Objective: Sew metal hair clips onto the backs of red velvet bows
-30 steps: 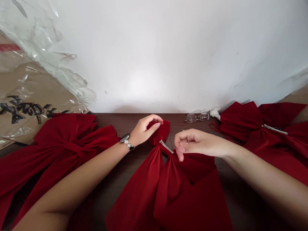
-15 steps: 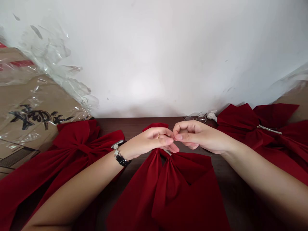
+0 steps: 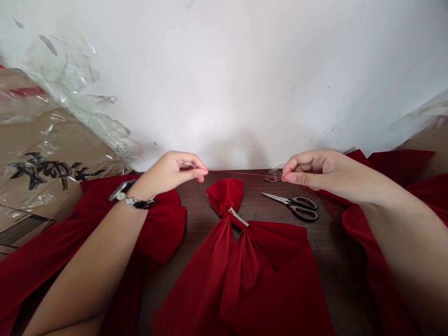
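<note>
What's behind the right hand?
Eyeglasses show beside the right hand with one lens in view; the rest is mostly covered. Red fabric shows behind the forearm, partly hidden.

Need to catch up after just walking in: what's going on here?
A person's left hand and right hand are pinched and apart, with a thin red thread stretched between them above the table. Below lies a gathered red cloth with a silver clip on it; neither hand touches it. Scissors lie near the right hand, and more red fabric lies on either side.
</note>
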Demonstrator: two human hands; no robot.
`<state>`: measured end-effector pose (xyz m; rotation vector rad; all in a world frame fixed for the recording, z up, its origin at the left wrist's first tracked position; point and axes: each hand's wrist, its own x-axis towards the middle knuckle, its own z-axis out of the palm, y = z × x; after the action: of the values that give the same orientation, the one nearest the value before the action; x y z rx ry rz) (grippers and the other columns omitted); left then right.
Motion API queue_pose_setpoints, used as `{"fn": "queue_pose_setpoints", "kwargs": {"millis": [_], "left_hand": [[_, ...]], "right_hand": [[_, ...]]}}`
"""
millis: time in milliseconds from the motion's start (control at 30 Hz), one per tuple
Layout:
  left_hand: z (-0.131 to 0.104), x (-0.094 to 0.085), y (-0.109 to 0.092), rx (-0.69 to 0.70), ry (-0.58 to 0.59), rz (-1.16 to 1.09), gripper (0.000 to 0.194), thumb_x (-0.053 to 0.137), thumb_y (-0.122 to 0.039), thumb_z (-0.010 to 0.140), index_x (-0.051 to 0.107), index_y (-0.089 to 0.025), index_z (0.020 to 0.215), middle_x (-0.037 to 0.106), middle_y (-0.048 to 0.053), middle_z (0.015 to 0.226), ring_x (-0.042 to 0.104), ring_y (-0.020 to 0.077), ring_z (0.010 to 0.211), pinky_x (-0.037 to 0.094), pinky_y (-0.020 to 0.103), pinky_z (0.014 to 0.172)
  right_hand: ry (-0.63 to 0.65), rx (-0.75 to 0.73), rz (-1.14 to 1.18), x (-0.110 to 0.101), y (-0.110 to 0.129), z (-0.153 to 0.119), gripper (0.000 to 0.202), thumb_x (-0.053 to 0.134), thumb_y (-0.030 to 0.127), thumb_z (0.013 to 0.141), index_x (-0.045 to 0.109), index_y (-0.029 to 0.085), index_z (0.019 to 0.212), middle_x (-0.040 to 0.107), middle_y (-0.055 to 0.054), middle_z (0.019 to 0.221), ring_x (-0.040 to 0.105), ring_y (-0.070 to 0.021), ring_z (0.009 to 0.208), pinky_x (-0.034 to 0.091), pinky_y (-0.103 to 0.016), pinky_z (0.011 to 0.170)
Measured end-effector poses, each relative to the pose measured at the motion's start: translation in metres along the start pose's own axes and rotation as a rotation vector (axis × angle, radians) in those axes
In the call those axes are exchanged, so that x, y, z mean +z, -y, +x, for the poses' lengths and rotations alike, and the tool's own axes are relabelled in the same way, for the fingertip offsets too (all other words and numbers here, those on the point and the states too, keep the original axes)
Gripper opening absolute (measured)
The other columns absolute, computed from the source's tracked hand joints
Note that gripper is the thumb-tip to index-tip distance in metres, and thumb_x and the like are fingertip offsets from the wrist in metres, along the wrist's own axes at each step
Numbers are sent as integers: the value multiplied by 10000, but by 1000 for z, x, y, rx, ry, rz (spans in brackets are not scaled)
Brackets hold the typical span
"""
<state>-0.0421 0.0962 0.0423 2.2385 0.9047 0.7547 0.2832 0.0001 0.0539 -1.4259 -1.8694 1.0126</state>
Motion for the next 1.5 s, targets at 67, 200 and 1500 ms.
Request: {"fn": "queue_pose_setpoints", "kwargs": {"millis": [67, 200, 1500], "left_hand": [[0, -13, 5, -26, -169, -24, 283, 730, -456, 734, 699, -176, 735, 699, 32, 655, 668, 165, 628, 581, 312, 652], [-4, -37, 7, -69, -513, -210, 253, 729, -376, 772, 641, -141, 802, 617, -26, 647, 600, 83, 633, 565, 320, 720], [-7, -89, 46, -121, -1119, -613, 87, 586, -63, 797, 631, -117, 745, 609, -23, 613, 554, 77, 552, 464, 228, 554]], "right_hand": [[-26, 23, 2, -6, -5, 2, 316, 660, 502, 807, 670, 190, 854, 580, -15, 718, 408, -67, 532, 305, -211, 468], [12, 28, 217, -8, -16, 12, 284, 682, 459, 804, 670, 179, 844, 455, 34, 578, 307, -47, 474, 267, -205, 444], [490, -105, 924, 44, -13, 22, 491, 340, 484, 988, 708, 181, 1106, 678, -75, 1196, 651, -195, 1056, 525, -294, 856]]}}
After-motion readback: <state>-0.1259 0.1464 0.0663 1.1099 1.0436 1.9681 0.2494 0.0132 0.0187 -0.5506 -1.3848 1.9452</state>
